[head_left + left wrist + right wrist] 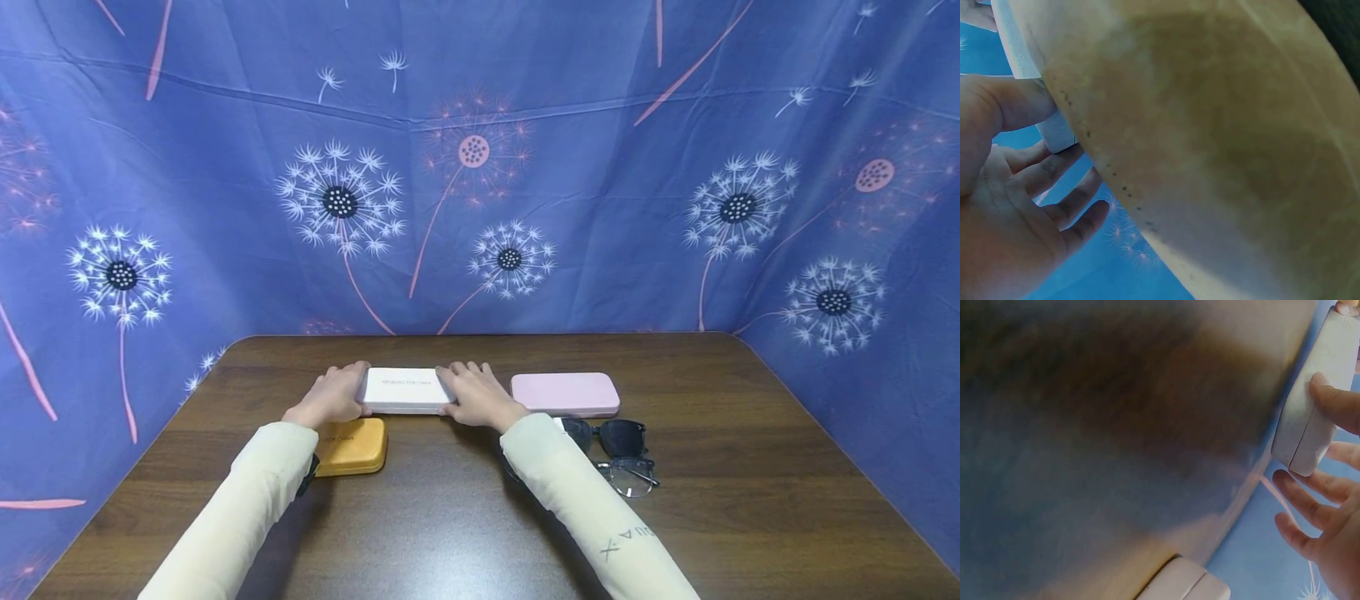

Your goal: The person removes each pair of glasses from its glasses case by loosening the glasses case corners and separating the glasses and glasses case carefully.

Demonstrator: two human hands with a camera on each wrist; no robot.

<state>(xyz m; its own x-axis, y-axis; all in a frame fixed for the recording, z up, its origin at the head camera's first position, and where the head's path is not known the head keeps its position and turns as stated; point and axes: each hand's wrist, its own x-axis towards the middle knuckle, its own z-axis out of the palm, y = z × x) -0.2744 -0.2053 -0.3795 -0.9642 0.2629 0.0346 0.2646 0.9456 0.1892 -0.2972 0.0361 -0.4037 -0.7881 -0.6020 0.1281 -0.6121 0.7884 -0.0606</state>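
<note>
A white glasses case [405,390] with small print on its lid lies crosswise at the back of the table. My left hand [337,396] grips its left end, thumb on the near side. At the other end my right hand [477,396] holds it; in the right wrist view the thumb presses the near face, with fingers behind the white case [1310,425]. A yellow glasses case [360,448] sits just below my left wrist. Whether the white case touches the table cannot be told.
A pink glasses case [565,394] lies right of my right hand. Nearer are dark sunglasses [622,437] and clear-lensed glasses [632,479], partly behind the right sleeve. The brown table [750,467] ends at a blue dandelion-print cloth [600,183]. A blurred yellowish surface fills much of the left wrist view.
</note>
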